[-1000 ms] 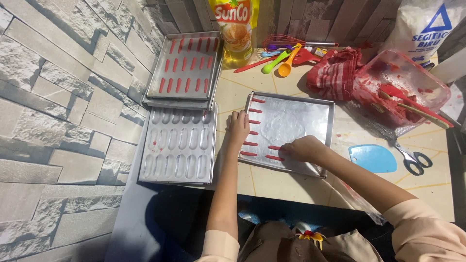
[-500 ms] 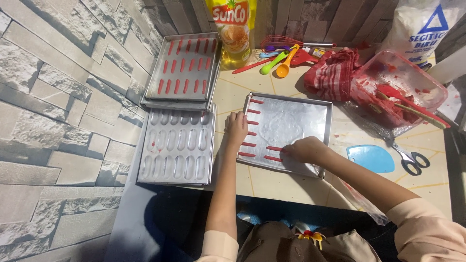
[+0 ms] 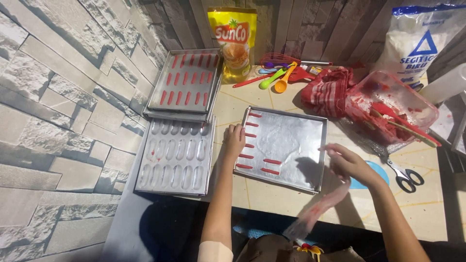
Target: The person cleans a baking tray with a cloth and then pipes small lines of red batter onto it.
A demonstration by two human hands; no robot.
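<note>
Left hand (image 3: 234,139) flat on the tray (image 3: 284,145), right fingers (image 3: 340,157) grasping the piping bag (image 3: 320,208); only nine red strips (image 3: 252,145) piped, most bare.

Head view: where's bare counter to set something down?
Bare tile along the near edge in front of the flat tray, and right of the scissors. Crowded at the back: utensils, red cloth, smeared container.

Left hand (image 3: 234,139) lies palm-down, fingers loosely curled, forearm extended straight; right hand (image 3: 347,164) raised, fingers closed in a grip, arm bent.
</note>
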